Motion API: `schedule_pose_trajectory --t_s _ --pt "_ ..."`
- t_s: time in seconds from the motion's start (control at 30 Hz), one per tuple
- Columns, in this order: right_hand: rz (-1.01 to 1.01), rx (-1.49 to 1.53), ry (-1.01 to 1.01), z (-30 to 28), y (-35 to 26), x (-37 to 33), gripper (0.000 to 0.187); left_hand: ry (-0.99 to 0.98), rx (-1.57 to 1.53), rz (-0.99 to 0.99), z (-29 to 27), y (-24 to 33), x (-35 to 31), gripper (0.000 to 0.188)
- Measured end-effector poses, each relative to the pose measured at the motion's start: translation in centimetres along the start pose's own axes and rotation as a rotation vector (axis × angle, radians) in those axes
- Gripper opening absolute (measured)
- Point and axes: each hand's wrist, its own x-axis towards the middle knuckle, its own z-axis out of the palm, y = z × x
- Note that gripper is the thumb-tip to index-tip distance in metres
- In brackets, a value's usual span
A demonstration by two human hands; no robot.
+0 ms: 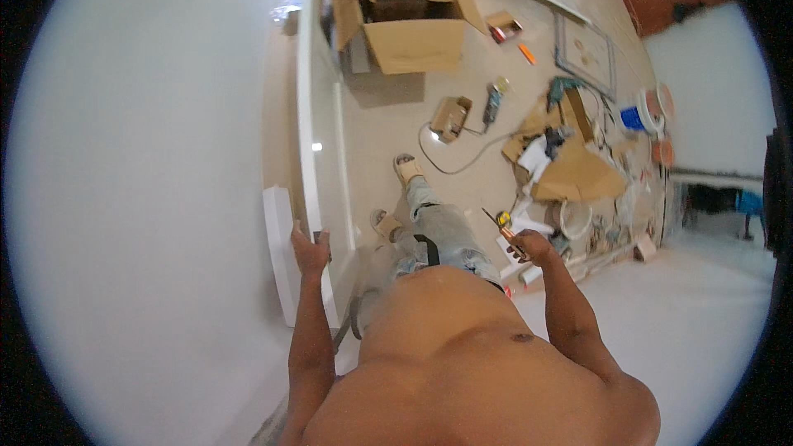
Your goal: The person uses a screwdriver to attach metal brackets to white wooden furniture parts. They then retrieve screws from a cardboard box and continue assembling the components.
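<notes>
Nearest, at about 8 o'clock from centre, left hand (309,249) clamped on the edge of a tall white panel (312,116), fingers wrapped over its rim, a small dark thing half hidden under the palm, too small to name. At 4 o'clock, right hand (529,246) closed around an orange-handled tool (505,233), tip pointing up and to the left; kind of tool not clear. Just beside that tip, a yellow tape measure (503,219) on the floor. Between the two hands, legs in pale jeans and sandalled feet on the beige tiled floor (388,116). Further out at 2 o'clock, flattened cardboard sheets (578,173) amid scattered clutter, with a power drill (564,92) and a blue bucket (632,118) near them. Around 12 o'clock, a small cardboard box (451,118) with a grey cable looping from it, a second power tool (494,102) just beside. Farthest, at 12 o'clock near the rim, a large open cardboard carton (409,16).
</notes>
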Motion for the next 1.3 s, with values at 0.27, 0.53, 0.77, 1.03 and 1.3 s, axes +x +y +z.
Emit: schedule_pose_trajectory --t_s 0.27,0.53,0.77,1.03,1.3 --pt "0.137 0.111 0.064 3.6 8.4 -3.9 0.063 -0.133 -0.1 -0.154 -0.2 -1.3 0.5 0.08" --pt "0.134 0.414 0.073 4.6 19.1 -3.3 0.034 -0.115 -0.011 -0.134 -1.1 -2.5 1.9 0.08" --pt "0.156 0.432 0.066 -0.4 17.3 -3.7 0.036 0.002 0.13 -0.06 0.3 4.7 0.3 0.077" --pt "0.029 0.305 0.003 -8.8 12.1 6.7 0.032 -0.257 0.151 0.048 11.1 18.3 -2.7 0.065" --pt "0.027 0.396 -0.138 -8.5 5.1 17.6 0.037 -0.717 0.011 -0.244 24.0 24.4 -2.8 0.055"
